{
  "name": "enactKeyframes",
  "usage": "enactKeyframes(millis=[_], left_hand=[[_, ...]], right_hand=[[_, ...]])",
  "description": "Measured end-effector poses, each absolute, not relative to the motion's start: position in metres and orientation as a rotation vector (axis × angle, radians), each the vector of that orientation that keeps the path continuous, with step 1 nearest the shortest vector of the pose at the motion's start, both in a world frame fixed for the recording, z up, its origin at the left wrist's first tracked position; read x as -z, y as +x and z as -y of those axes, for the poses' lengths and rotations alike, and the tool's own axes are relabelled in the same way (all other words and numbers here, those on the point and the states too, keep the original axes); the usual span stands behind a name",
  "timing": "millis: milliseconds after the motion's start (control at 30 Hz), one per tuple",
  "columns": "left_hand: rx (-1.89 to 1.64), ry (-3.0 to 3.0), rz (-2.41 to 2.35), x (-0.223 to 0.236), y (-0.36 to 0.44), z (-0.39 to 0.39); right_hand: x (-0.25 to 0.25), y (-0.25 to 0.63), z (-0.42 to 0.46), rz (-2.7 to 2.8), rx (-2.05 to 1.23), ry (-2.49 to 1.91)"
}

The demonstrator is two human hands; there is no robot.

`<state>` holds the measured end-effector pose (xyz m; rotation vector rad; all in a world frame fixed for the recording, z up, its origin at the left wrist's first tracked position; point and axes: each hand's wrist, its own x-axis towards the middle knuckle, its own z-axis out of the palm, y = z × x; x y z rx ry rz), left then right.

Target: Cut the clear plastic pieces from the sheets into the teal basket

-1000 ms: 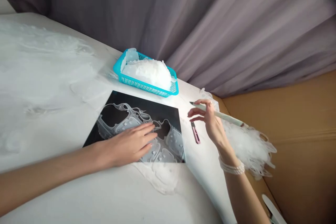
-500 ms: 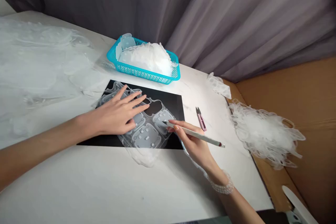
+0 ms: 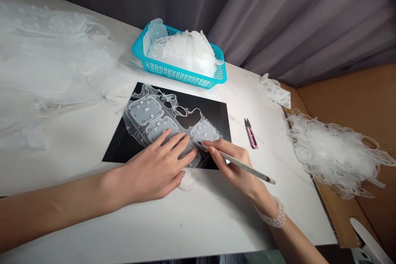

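Observation:
A clear silicone sheet of moulded rounded-square pads lies on a black mat on the white table. My left hand rests flat on the near end of the sheet, fingers stretched out and pressing it down. My right hand is closed on a thin white pen-like tool, its tip touching the sheet's edge beside the left fingertips. A pearl bracelet is on my right wrist.
A turquoise basket heaped with white cut pieces stands behind the mat. Small pink snips lie right of the mat. A pile of clear trimmings sits on the cardboard at the right. Filmy sheets cover the table's left.
My right hand came down from beside the snips to the sheet with the tool. My left hand slid toward the sheet's near end. The view shifted.

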<state>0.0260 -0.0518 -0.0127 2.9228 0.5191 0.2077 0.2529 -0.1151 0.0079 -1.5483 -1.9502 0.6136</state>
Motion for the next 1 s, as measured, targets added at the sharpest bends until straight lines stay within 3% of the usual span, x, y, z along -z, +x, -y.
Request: enactKeyframes(millis=[467, 1000], left_hand=[[-0.166, 2.876, -0.554, 0.01, 0.029, 0.054], [-0.157, 2.959, -0.553, 0.008, 0.03, 0.056]], right_hand=[[-0.013, 0.239, 0.109, 2.009, -0.56, -1.577], [0.006, 0.237, 0.123, 2.258, -0.196, -1.374]])
